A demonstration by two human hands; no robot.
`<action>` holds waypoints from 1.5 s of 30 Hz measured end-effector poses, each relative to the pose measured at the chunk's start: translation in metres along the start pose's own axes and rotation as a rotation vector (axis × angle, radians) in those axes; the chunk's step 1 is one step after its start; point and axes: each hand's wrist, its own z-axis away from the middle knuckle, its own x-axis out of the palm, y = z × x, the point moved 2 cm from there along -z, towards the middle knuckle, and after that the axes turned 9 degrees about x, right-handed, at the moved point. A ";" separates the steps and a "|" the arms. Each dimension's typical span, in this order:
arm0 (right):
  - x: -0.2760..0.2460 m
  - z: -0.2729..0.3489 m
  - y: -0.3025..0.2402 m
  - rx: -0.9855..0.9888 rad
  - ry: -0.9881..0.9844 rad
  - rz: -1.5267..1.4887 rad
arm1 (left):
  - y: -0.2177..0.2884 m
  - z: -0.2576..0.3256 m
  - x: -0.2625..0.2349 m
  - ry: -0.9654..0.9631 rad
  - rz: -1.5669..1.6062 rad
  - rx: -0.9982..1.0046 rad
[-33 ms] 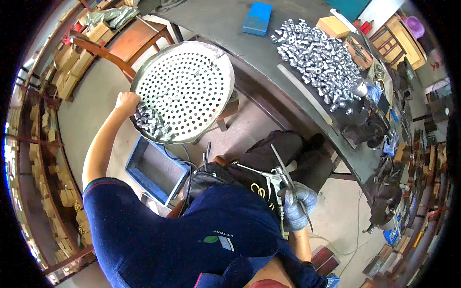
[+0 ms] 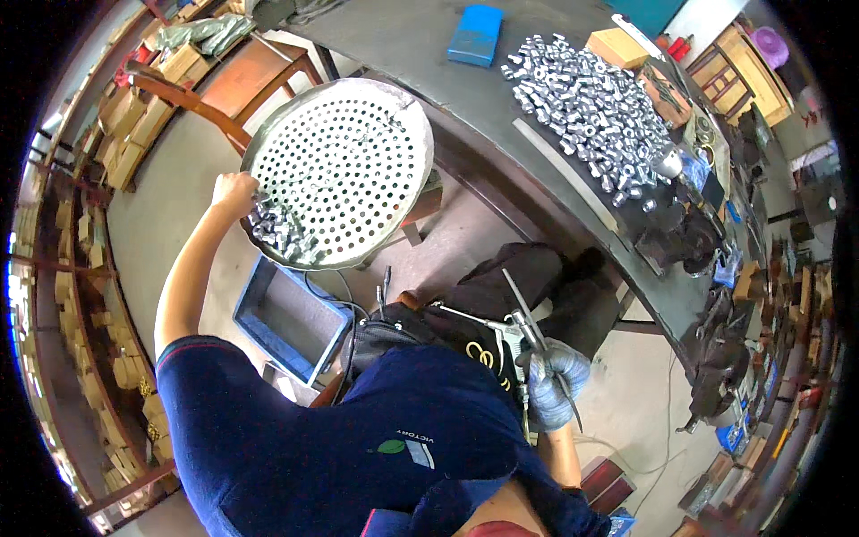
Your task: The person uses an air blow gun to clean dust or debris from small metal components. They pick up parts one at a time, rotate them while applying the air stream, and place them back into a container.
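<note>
My bare left hand (image 2: 235, 194) is closed on the left rim of a round perforated metal tray (image 2: 344, 170), which is tilted. Small metal fittings (image 2: 279, 231) are heaped against the tray's lower-left edge, beside that hand. Over my lap, my right hand (image 2: 557, 385), in a grey glove, is wrapped round a silver air blow gun (image 2: 513, 333) with a long thin nozzle. A slender pointed metal rod (image 2: 519, 295) crosses the same hand; its exact kind I cannot make out. The gloved fingertips are partly hidden.
Below the tray stands a blue plastic bin (image 2: 295, 313). A dark workbench (image 2: 483, 107) at the right bears a large pile of metal fittings (image 2: 591, 116), a blue box (image 2: 476, 36) and a flat metal bar (image 2: 564, 173). A wooden chair (image 2: 192, 103) stands behind the tray.
</note>
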 end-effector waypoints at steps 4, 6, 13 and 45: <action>-0.004 -0.002 0.005 -0.077 0.038 0.062 | 0.014 0.004 -0.028 0.537 0.275 -0.091; -0.003 -0.007 0.001 -0.078 0.044 0.080 | 0.049 0.002 -0.066 0.588 0.569 -0.114; -0.009 -0.015 -0.005 -0.114 0.094 0.136 | 0.239 0.020 -0.176 0.013 2.107 0.654; -0.015 -0.009 0.039 0.102 0.165 0.020 | 0.374 0.032 -0.196 -0.441 1.936 0.803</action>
